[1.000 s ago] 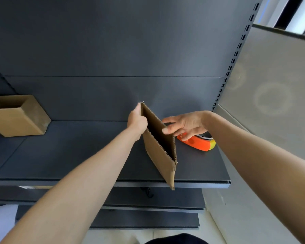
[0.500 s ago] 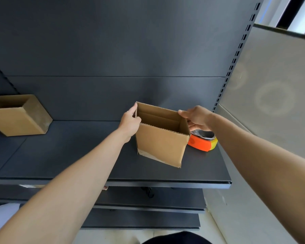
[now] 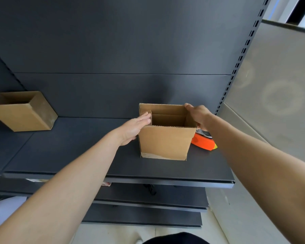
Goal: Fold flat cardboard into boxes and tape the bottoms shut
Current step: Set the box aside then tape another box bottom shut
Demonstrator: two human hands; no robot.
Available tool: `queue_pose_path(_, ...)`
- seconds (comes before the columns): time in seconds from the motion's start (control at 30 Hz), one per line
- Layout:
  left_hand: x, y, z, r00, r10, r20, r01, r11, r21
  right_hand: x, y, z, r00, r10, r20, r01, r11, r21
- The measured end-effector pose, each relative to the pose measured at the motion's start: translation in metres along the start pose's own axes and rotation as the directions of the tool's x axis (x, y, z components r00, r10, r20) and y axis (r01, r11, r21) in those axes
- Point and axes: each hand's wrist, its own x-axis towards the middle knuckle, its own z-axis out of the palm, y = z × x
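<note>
Both arms reach forward: left hand (image 3: 134, 128) flat, fingers straight, against the box (image 3: 165, 141); right hand (image 3: 198, 114) grips its rim.

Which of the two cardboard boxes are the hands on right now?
The right-hand box, beside the orange tape dispenser; the left box sits alone, untouched.

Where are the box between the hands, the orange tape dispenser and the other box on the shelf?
box between the hands (image 3: 165, 141): head view, front wall.
orange tape dispenser (image 3: 203, 143): head view, orange body.
other box (image 3: 19, 118): head view, front wall.
</note>
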Motion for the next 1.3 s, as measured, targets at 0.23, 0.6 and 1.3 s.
queue_pose_path(0.23,0.008,-0.006,-0.001,0.998,-0.033,0.06,0.038,0.994,-0.098,-0.005,0.015,-0.022,0.933,0.023,0.359,-0.149,0.934,0.326)
queue_pose_path(0.6,0.013,-0.002,-0.002,0.989,-0.047,0.137,0.057,0.996,-0.071,0.008,0.031,-0.007,0.908,-0.049,0.415,-0.057,0.969,0.241)
queue_pose_path(1.3,0.008,-0.005,-0.002,0.974,0.153,-0.166,-0.153,0.988,0.016,0.027,0.041,0.0,0.919,-0.077,0.387,-0.072,0.932,0.356)
